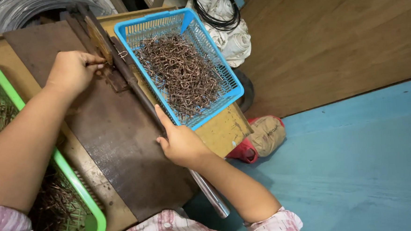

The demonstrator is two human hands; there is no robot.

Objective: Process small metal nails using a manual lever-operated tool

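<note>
My left hand [73, 70] is closed on a small piece of copper wire [100, 64], pressing it against the wooden block [99, 39] of a bending jig at the top of a dark metal plate [108, 134]. My right hand [181, 141] grips the long metal lever bar [141, 93] that runs diagonally down the plate's right edge, its shiny end [213, 198] poking out below my wrist. A blue plastic basket [211, 49] full of bent copper wire hooks sits just right of the lever.
A green plastic basket [75, 183] with straight copper wire pieces lies at the left under my left forearm. Beyond the bench are a wooden board [333, 43], white cloth with a black cable [224, 21], a red and tan sack [263, 136] and a blue floor [358, 168].
</note>
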